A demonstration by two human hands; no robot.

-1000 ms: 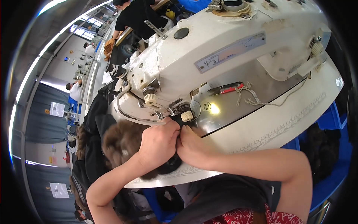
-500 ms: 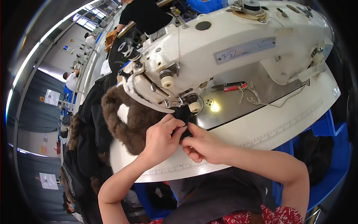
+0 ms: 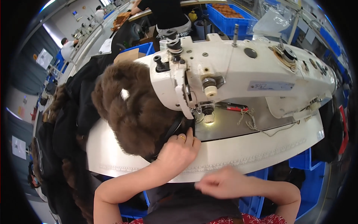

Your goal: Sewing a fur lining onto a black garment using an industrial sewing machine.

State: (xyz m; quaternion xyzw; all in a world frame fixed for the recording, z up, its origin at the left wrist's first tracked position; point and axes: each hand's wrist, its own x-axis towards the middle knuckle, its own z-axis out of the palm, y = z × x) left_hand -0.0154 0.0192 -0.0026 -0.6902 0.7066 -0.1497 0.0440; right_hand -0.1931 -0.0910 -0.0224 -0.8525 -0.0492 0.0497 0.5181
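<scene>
White table (image 3: 223,151) bears sewing machine (image 3: 235,71) and fur (image 3: 130,112).

The right hand (image 3: 225,183) is blurred; the left hand (image 3: 179,152) hides some black cloth (image 3: 184,127); the picture's edge crops a far person (image 3: 169,14).

I get a bright feed | yellowish glow on the metal plate (image 3: 233,128) | right hand (image 3: 222,182) smeared and soft | white table (image 3: 238,151) edge bowed | corners vignetted black
</scene>
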